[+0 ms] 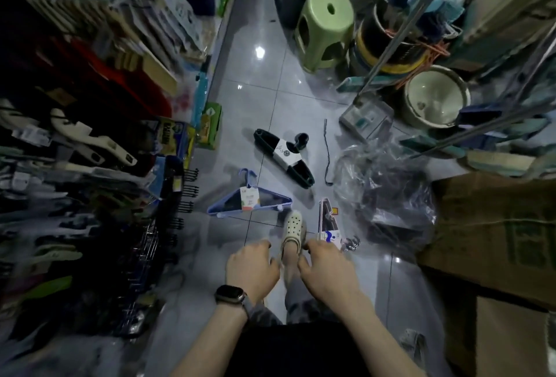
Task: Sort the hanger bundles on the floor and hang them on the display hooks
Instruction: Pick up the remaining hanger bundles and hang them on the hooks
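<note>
Right hand grips hanger bundle; left hand loosely curled

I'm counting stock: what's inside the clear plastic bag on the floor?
Through the clear plastic bag, dark shapes show, lying low inside. Crumpled folds and glare hide what they are.

Head-worn wide-angle view, steeply down at floor

A narrow strip of grey tiled floor was left open between the crowded display rack on the left and a crumpled clear plastic bag and brown cardboard boxes on the right.
</note>
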